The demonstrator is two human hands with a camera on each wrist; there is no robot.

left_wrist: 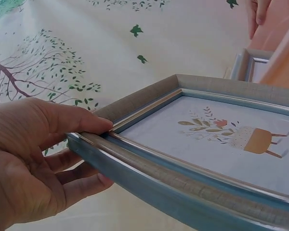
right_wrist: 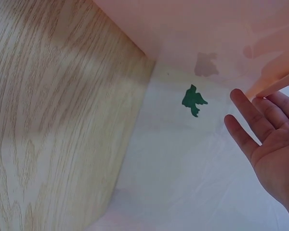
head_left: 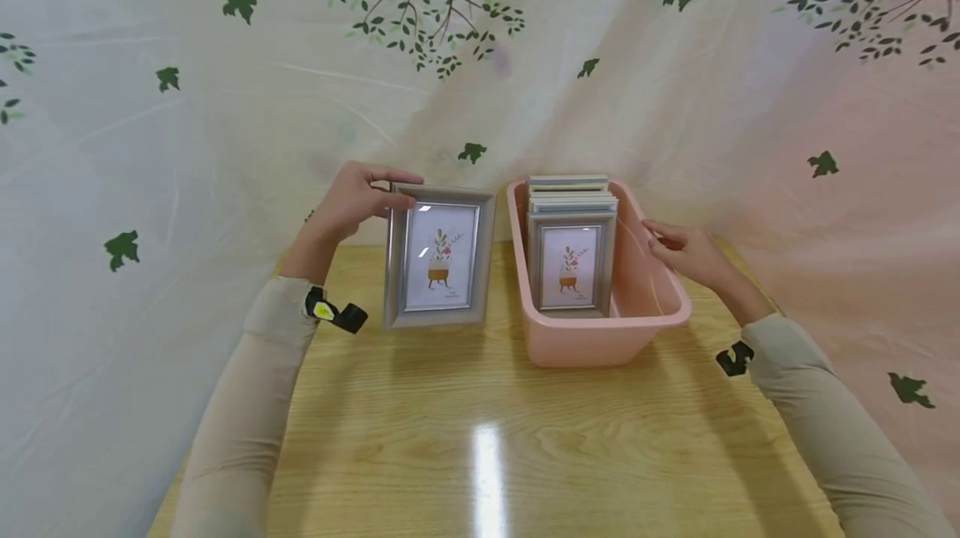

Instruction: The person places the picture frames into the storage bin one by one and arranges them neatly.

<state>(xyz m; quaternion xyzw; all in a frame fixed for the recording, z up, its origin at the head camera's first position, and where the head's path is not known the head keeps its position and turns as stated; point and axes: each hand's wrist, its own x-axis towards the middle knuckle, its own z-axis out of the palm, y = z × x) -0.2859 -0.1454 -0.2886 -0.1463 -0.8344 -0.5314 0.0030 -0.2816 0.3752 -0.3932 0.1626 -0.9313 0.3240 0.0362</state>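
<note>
My left hand (head_left: 360, 198) grips a picture frame (head_left: 439, 318) by its upper left corner, thumb on the front and fingers behind. The frame is upright, its print of a potted plant facing me, and its lower edge is close over the table. In the left wrist view, the thumb (left_wrist: 94, 120) presses on the frame's border (left_wrist: 231, 83). To the right stands a pink plastic bin (head_left: 600, 342). My right hand (head_left: 693, 253) pinches the bin's right rim between thumb and fingers; in the right wrist view, several fingers (right_wrist: 250, 115) lie along its outside.
Inside the bin, several picture frames (head_left: 573, 203) stand in a row, the front one (head_left: 570, 267) showing the same plant print. The wooden table (head_left: 420, 430) meets a cloth backdrop (head_left: 225, 146) with printed leaves and branches right behind the bin.
</note>
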